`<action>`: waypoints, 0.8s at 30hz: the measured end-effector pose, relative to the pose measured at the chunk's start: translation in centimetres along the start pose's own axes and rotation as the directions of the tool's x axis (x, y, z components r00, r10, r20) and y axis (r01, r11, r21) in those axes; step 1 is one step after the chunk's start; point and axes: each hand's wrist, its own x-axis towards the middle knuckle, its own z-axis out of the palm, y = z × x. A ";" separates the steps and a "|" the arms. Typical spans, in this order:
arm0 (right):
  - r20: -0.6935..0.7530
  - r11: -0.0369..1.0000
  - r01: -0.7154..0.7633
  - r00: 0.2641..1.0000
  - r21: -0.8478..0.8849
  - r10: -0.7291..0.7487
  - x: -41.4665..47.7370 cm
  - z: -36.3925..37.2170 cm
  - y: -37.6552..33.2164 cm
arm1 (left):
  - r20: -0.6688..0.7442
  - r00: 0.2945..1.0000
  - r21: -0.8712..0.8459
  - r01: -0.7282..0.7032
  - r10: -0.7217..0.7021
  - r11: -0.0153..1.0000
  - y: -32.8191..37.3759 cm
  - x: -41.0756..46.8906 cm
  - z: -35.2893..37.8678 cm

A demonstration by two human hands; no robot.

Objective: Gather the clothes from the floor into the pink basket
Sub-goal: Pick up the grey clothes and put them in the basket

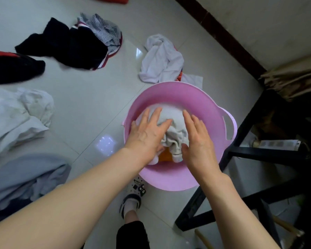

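The pink basket (201, 105) stands on the tiled floor in the middle of the view. A light grey garment (172, 130) lies inside it over something orange (164, 157). My left hand (147, 133) lies flat on the garment's left side, fingers spread. My right hand (197, 141) rests on its right side, thumb tucked against a fold. On the floor lie a white garment (162, 60) just beyond the basket, a black and striped pile (75, 42) at the back left, a white pile (18, 117) at the left, and a grey-blue garment (25, 178) at the lower left.
A black metal frame (244, 153) stands right against the basket's right side. A dark baseboard (221, 33) and wall run along the back right. My foot in a sandal (131, 203) is just in front of the basket. A dark red-trimmed garment (13, 67) lies at the far left.
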 end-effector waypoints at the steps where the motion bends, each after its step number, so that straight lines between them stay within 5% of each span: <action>1: 0.027 1.000 0.018 0.999 -0.018 -0.017 0.2 0.5 -0.3 | 0.010 1.000 0.022 0.023 -0.024 0.999 -0.4 -0.6 -0.1; 9: 0.176 0.961 0.277 0.946 -0.002 -0.272 1.2 4.4 -7.6 | -0.097 0.965 0.042 0.250 -0.245 0.967 -7.0 -6.4 -1.1; 17: 0.313 0.866 0.498 0.828 -0.033 -0.465 0.7 12.6 -18.5 | -0.287 0.844 -0.090 0.447 -0.453 0.890 -18.0 -14.5 0.8; 24: 0.489 0.730 0.679 0.664 -0.079 -0.565 -2.7 27.1 -27.6 | -0.160 0.776 -0.059 0.609 -0.610 0.791 -29.9 -26.4 9.8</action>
